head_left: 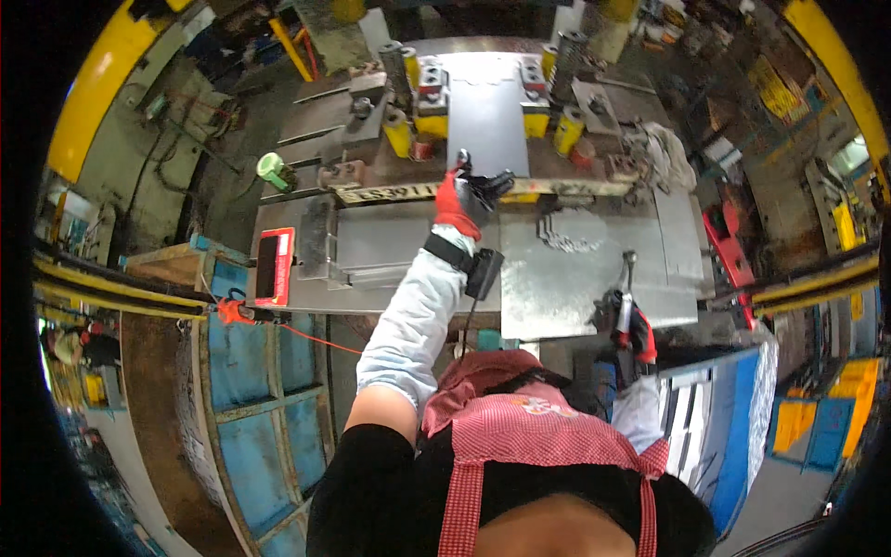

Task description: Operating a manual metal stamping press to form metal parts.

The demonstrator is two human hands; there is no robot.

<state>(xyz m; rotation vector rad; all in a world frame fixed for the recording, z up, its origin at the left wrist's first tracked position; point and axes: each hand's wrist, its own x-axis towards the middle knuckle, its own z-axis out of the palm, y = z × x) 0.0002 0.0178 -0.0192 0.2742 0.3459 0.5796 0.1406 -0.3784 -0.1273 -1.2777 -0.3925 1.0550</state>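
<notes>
Head-worn fisheye looks steeply down, close above the checked apron (538, 429), lower centre, facing the die set (432, 125), upper centre.

- I observe the left hand (473, 197), in a red and dark glove, fingers spread at the near edge of a grey metal sheet (487, 107); contact cannot be confirmed.
- I find the right hand (633, 332), also gloved, gripping a slim metal tool (628, 283), its rounded end pointing away from the body.
- I record a shiny plate (548, 292) flat on the near bench, beside that tool.
- I note yellow posts (568, 132) flanking the sheet.
- I log a red-framed dark case (275, 267) and a green-topped container (272, 171), left.
</notes>
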